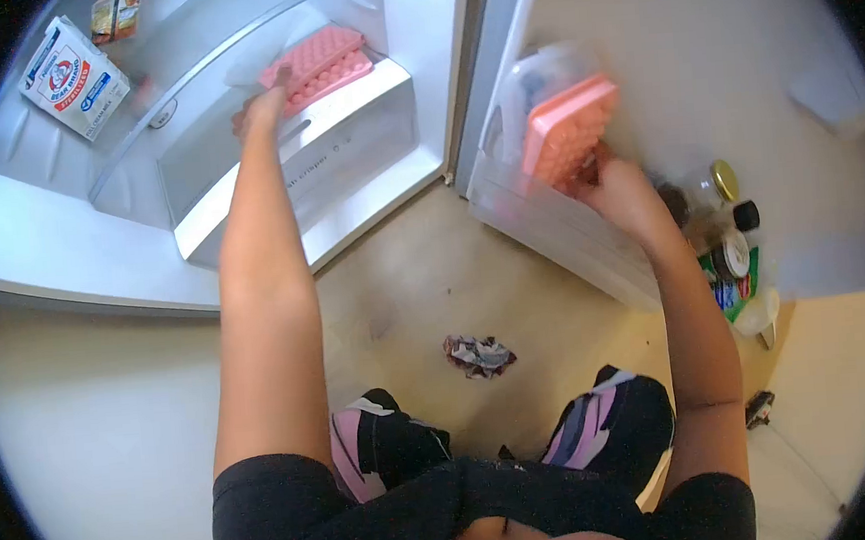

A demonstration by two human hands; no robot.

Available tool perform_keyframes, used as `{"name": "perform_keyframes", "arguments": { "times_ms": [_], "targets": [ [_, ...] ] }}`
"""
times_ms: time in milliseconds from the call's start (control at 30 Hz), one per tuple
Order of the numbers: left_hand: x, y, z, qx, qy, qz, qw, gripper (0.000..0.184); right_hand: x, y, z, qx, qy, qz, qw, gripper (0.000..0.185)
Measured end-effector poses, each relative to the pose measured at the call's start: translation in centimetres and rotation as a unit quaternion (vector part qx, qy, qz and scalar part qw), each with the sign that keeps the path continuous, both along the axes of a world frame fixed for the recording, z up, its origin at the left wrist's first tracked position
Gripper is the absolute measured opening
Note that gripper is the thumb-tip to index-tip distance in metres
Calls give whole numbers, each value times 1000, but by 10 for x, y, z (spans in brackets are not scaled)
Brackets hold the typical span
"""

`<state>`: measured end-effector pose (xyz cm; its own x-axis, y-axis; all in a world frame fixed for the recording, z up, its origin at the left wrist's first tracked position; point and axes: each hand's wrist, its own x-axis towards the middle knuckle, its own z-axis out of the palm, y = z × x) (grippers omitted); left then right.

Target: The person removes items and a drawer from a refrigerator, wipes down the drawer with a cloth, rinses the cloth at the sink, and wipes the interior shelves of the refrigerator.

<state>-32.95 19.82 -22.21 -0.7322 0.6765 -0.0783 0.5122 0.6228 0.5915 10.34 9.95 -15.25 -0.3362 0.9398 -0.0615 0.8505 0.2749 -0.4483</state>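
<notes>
**A:** Only got the head cam to go on here. What's the left hand [263, 109] up to?

**B:** It's inside the open fridge [425, 100], arm stretched out, fingers on the near left end of a bumpy pink tray [332, 56]. Can't tell if it's actually gripping, the fingers are partly hidden. The tray lies at the top of the clear-fronted drawer [369, 146], the one with "crisper" printed on it.

**A:** And the right hand [612, 189]?

**B:** That one's got hold of a second pink tray [571, 125], fingers wrapped around its lower end. The tray is tipped at an angle over the door shelf [560, 223], near the hinge side. Bit blurry, so I can't say if the bottom touches the shelf.

**A:** What else is on that door [709, 70]?

**B:** Farther along, past the right wrist, there's a jar with a gold lid [725, 179], a black-capped bottle [746, 216] and a green packet [750, 288], all bunched together.

**A:** Anything on the other side?

**B:** Yeah, a white milk carton [73, 79] with blue and red print, up and left of the left hand. Oh, and some crumpled stuff [480, 356] on the floor [422, 256] between the two arms, well apart from both hands.
</notes>
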Motion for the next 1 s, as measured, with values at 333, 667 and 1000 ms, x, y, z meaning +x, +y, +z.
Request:
{"name": "perform_keyframes", "arguments": {
  "times_ms": [333,667,1000],
  "targets": [
    [-70,95,-68,-59,-179,-2,982,60,-9,-5,9,-31,-59,-65,996,44],
    [6,40,21,175,-424,71,886,22,-7,-6,7,-12,-46,-51,998,44],
    [62,-116,81,440,-359,-149,810,39,1,-4,2,3,27,-67,997,51]
  ]
}}
